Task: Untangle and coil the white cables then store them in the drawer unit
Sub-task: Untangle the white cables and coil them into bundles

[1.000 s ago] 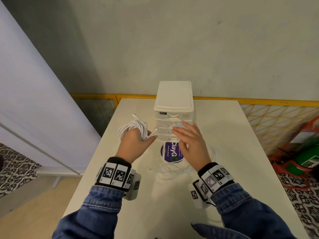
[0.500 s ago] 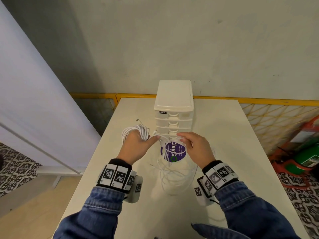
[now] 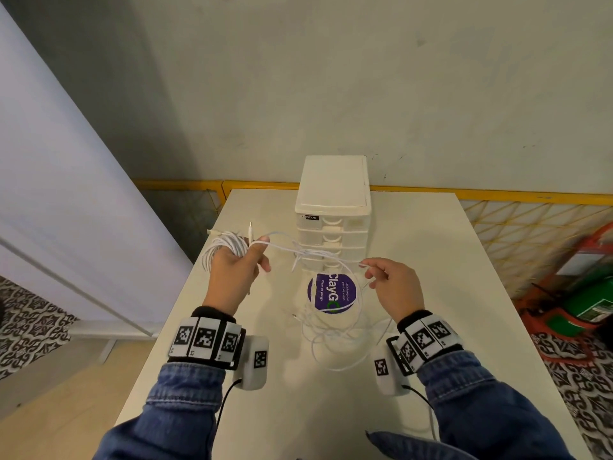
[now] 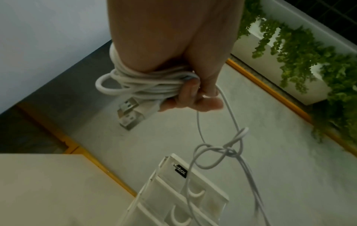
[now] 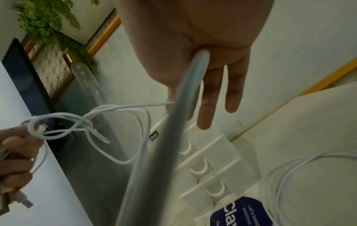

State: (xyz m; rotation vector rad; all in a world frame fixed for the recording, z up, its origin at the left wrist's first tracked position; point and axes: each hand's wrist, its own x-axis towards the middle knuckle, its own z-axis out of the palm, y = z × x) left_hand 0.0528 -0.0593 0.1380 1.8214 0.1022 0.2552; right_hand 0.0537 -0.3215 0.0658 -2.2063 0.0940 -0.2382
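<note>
My left hand [image 3: 237, 273] grips a coiled bundle of white cable [image 3: 224, 249] left of the white drawer unit [image 3: 333, 200]; two USB plugs [image 4: 131, 112] stick out of the coil [image 4: 146, 82] below the fingers. A thin strand runs from this hand through a loose knot [image 3: 306, 254] to my right hand [image 3: 389, 287], which pinches it at the fingertips in front of the drawers. The knot [image 5: 85, 126] hangs in the air between both hands. More loose white cable [image 3: 331, 336] lies in loops on the table [image 3: 431, 260]. All drawers [image 5: 208, 160] look closed.
A round purple sticker [image 3: 331, 293] lies on the table before the drawer unit. A yellow-framed mesh fence [image 3: 514, 227] runs behind and to the right. Green and orange objects [image 3: 593, 293] stand on the floor at right. A white panel [image 3: 66, 194] leans at left.
Both hands have risen and moved apart. The right hand left the drawer front, took a strand and drew it rightward, so the cable now stretches between the hands with a knot in it.
</note>
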